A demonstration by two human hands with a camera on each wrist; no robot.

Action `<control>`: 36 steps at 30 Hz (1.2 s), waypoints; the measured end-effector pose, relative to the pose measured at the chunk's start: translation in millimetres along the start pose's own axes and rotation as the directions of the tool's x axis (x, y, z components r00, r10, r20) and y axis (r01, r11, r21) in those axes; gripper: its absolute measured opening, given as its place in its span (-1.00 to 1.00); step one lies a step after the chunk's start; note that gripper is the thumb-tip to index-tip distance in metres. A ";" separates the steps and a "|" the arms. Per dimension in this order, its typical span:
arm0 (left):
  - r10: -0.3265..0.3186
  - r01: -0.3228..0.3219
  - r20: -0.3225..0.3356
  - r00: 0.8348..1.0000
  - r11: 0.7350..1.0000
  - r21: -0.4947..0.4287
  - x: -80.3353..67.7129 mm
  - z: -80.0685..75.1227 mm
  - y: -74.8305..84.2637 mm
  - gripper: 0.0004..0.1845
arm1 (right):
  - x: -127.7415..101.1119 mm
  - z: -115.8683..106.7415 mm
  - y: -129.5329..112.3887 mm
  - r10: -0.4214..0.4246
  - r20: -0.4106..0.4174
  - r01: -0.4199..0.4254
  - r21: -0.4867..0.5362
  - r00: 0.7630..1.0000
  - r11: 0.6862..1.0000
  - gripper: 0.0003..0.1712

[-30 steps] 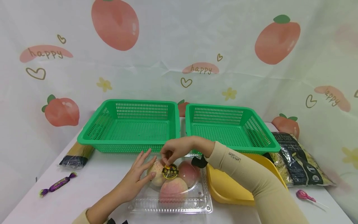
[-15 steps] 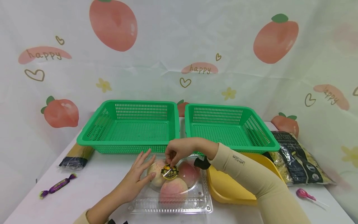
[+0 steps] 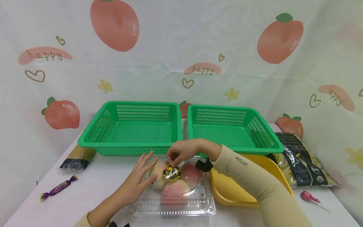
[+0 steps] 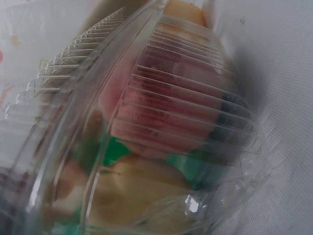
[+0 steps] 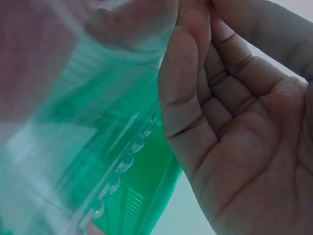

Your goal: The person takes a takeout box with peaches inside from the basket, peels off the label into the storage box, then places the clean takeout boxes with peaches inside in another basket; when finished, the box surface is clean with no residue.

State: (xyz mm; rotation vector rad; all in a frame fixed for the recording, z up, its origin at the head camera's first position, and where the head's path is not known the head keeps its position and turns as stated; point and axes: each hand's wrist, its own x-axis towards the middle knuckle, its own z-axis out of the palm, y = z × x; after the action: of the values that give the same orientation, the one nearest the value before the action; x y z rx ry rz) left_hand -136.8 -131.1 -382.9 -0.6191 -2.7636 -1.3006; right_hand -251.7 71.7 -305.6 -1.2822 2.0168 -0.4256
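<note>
My right hand pinches the round sticker on the clear peach box's lid. My left hand, fingers straight, steadies the dome at nine o'clock. Two green baskets sit at twelve, a yellow tray at three.

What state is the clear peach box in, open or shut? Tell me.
Shut: the domed lid covers the peaches, sticker on top.

Peaches in clamshell — baskets behind, tray right.
</note>
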 end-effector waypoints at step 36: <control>0.017 -0.017 -0.015 1.000 0.999 0.029 -1.0 0.4 0.1 -0.44 | -12.9 10.0 -4.9 0.107 -0.083 -0.097 0.106 0.991 0.990 -0.87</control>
State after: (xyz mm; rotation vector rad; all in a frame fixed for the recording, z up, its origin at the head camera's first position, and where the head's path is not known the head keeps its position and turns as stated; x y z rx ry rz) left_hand -135.8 -131.1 -383.2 -0.6271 -2.7541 -1.2541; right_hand -238.0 81.8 -304.8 -1.1103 2.0955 -0.5380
